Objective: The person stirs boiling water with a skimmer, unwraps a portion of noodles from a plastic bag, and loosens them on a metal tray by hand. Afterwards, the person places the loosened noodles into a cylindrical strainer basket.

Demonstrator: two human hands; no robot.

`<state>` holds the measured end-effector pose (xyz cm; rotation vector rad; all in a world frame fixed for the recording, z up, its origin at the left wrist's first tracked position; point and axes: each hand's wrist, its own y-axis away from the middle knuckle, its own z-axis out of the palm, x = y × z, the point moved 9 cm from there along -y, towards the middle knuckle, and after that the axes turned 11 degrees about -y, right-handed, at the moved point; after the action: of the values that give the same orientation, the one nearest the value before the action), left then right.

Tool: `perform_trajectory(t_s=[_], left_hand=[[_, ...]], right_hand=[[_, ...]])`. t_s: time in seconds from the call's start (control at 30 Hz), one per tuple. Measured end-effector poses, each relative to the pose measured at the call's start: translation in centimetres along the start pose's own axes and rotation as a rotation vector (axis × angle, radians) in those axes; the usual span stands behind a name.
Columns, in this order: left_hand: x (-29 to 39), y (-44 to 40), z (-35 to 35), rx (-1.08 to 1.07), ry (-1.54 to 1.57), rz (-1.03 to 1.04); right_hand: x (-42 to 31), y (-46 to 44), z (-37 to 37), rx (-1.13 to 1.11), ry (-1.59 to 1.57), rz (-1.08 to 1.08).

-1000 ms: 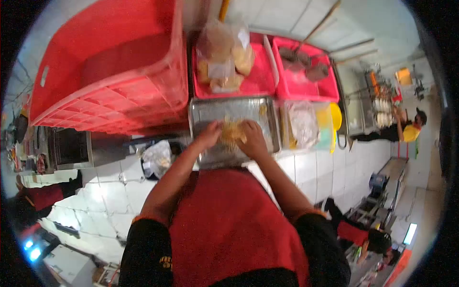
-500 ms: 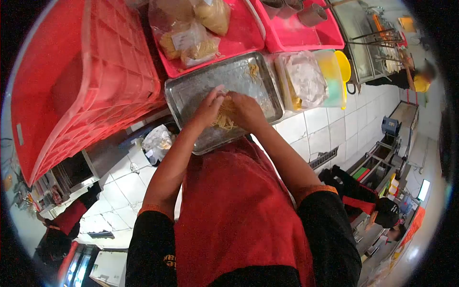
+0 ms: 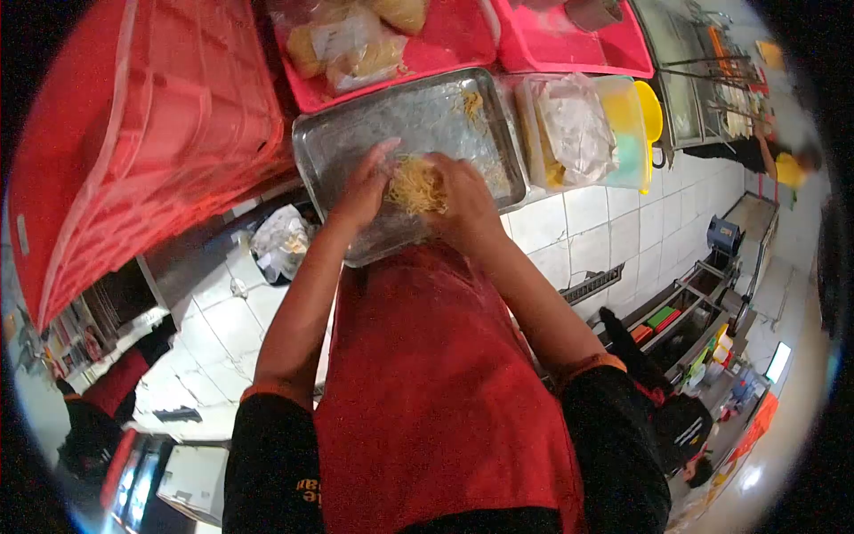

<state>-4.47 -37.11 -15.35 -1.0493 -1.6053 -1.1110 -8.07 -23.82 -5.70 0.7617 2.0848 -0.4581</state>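
A bundle of thin yellow noodles (image 3: 415, 185) lies on a metal tray (image 3: 342, 129) in front of me. My left hand (image 3: 365, 189) is at the bundle's left side, its fingers apart and stretched toward the tray's far side. On the right, my right hand (image 3: 464, 203) is curved over the noodles, its fingers against them. A small clump of noodles (image 3: 471, 105) rests near the tray's far right corner. Light flour-like dust marks the tray's surface.
Beyond the tray is a pink crate (image 3: 445, 44) with bagged noodles (image 3: 366, 60). Another pink crate (image 3: 569, 49) stands right of it. A clear container (image 3: 574, 133) holds a plastic bag. A large red crate (image 3: 178, 116) is at left. Other people are at both sides.
The view has shifted and turned relative to the tray. My hands, close together half a second ago, are now farther apart, with the noodle bundle showing between them.
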Motion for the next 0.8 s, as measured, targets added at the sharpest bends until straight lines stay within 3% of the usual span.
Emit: perform_trajectory(t_s=[0.03,0.1,0.23,0.3,0.33,0.4,0.43,0.5,0.57,0.6,0.7,0.77,0.8], left_hand=[[1.1,0.3,-0.6,0.011,0.0,-0.004],[3.6,0.5,0.7,-0.215,0.062,0.021],[1.3,1.5,0.3,-0.186,0.031,-0.086],[-1.6,1.5,0.6,-0.241,0.261,-0.227],[-0.8,1.6,0.4,-0.242,0.265,-0.219],[1.1,2.4,-2.0,-0.055,-0.181,-0.077],[0.5,2.7,-2.2,-0.048,-0.169,-0.085],[0.0,2.8,-4.1,0.153,-0.484,0.003],[-2.9,2.6,-2.2,0.174,-0.514,0.061],[-3.4,2.7,-1.2,0.187,-0.552,0.123],[-2.1,3.2,1.8,0.068,-0.249,0.036],[-2.1,3.4,1.8,0.055,-0.244,-0.006],[-2.8,3.1,0.9,0.048,-0.248,-0.069]], right_hand=[[-0.2,-0.4,0.0,0.002,0.088,-0.009],[-0.3,-0.3,-0.4,0.012,0.187,-0.012],[-1.7,0.4,-0.2,0.002,0.098,-0.089],[-1.7,0.2,-0.1,0.039,0.1,-0.119],[-0.3,0.5,1.3,-0.044,0.288,-0.097],[1.5,1.7,2.5,-0.143,0.48,-0.069],[2.1,2.3,2.0,-0.145,0.397,-0.045],[2.1,2.3,2.1,-0.162,0.319,-0.035],[4.2,2.6,1.1,-0.02,0.264,0.363],[5.4,2.5,2.4,-0.096,0.363,0.433],[6.3,0.3,5.2,-0.038,0.169,0.372],[7.8,-0.5,5.6,-0.098,0.164,0.413],[8.3,-0.4,6.6,-0.256,0.21,0.308]])
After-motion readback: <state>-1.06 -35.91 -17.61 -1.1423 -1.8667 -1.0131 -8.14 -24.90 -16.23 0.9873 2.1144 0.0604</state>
